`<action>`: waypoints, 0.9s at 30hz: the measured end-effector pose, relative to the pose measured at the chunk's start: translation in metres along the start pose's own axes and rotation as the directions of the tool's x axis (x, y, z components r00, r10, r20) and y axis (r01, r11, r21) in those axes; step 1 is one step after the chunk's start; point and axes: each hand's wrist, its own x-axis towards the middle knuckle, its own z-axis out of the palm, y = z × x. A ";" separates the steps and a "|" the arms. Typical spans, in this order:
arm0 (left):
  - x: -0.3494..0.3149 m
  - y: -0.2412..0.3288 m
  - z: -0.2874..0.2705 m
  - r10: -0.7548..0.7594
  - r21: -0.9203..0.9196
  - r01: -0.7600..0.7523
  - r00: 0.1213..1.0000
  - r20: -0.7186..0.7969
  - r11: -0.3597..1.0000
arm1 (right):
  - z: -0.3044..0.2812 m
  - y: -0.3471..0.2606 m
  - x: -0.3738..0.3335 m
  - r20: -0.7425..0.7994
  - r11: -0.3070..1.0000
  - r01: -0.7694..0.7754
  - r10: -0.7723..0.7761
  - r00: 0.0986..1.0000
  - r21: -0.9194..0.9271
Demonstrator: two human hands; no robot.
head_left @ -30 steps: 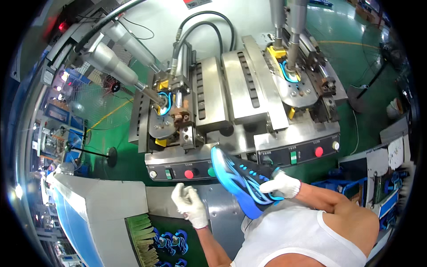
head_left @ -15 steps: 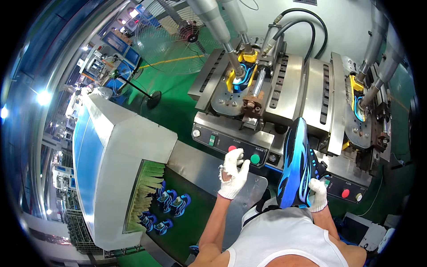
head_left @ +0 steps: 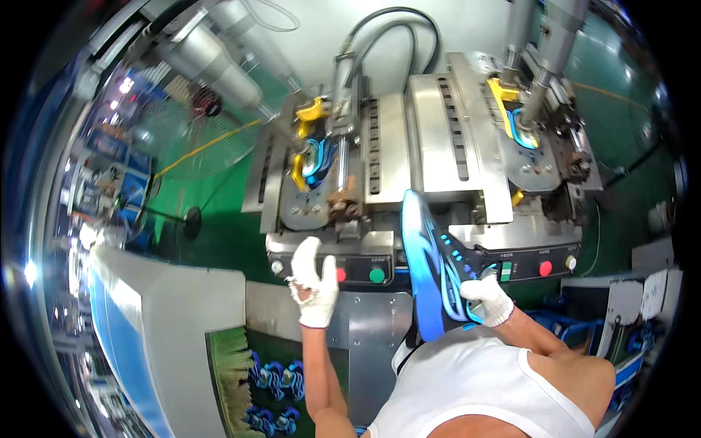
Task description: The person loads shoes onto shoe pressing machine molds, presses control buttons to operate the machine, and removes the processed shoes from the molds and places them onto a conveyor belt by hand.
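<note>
My right hand point(head_left: 489, 298), in a white knit glove, grips a blue and black sports shoe point(head_left: 425, 270) by its dark upper. The shoe stands roughly toe-up, its blue sole side facing left. My left hand point(head_left: 314, 281), gloved too, hovers with thumb and fingers apart and nothing between them. Beside its thumb is a red button point(head_left: 341, 274) on a black control panel; a green button point(head_left: 377, 275) lies farther right. Behind the panel, a blue and black shoe part point(head_left: 315, 162) sits among yellow clamp pads point(head_left: 312, 111) on the left machine station.
The right station point(head_left: 531, 175) holds another blue piece between yellow pads, below metal cylinders. At lower left, a white machine housing point(head_left: 182, 299) has a bristle curtain point(head_left: 232, 372), with several blue shoe uppers point(head_left: 274, 379) beside it. Blue racks point(head_left: 577, 328) stand at right.
The view has swung, so the machines now sit farther left and more level. My left hand has moved from over the red button to its left side. My right hand still holds the shoe.
</note>
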 end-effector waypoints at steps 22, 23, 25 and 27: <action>0.281 -0.129 0.160 -0.284 0.346 0.199 0.934 0.215 0.917 | 0.024 -0.026 -0.014 -0.195 0.967 -0.038 -0.012 0.981 -0.252; 0.282 -0.119 0.147 -0.283 0.286 0.209 0.926 0.249 0.935 | 0.019 -0.020 -0.012 -0.196 0.959 0.012 -0.070 0.978 -0.282; 0.275 -0.111 0.110 -0.221 0.176 0.183 0.947 0.232 0.967 | 0.019 -0.018 -0.007 -0.211 0.947 -0.023 -0.048 0.976 -0.320; 0.245 -0.088 0.073 -0.171 0.114 0.156 0.976 0.135 0.981 | 0.027 -0.017 0.003 -0.199 0.951 0.015 -0.080 0.977 -0.309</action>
